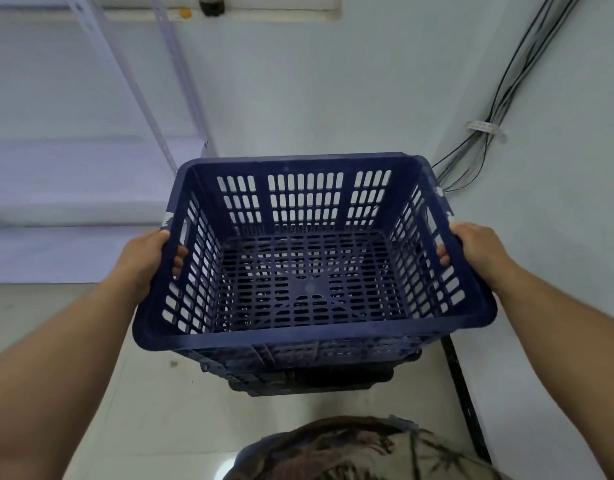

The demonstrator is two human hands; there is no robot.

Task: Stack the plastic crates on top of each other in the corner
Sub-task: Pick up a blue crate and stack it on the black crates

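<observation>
A dark blue slotted plastic crate (pixel 312 337) fills the middle of the view, empty, held level in the air. My left hand (pixel 144 261) grips its left handle slot, fingers curled through the wall. My right hand (pixel 475 251) grips the right handle slot the same way. Directly beneath it, dark crates (pixel 309 381) sit stacked on the floor in the corner, mostly hidden by the held crate. Whether the held crate touches them I cannot tell.
White walls meet in a corner behind the crate. A bundle of black cables (pixel 485 133) runs down the right wall. A white metal shelf rack (pixel 91 168) stands at the left. A dark strip (pixel 465 393) runs along the floor at the right wall.
</observation>
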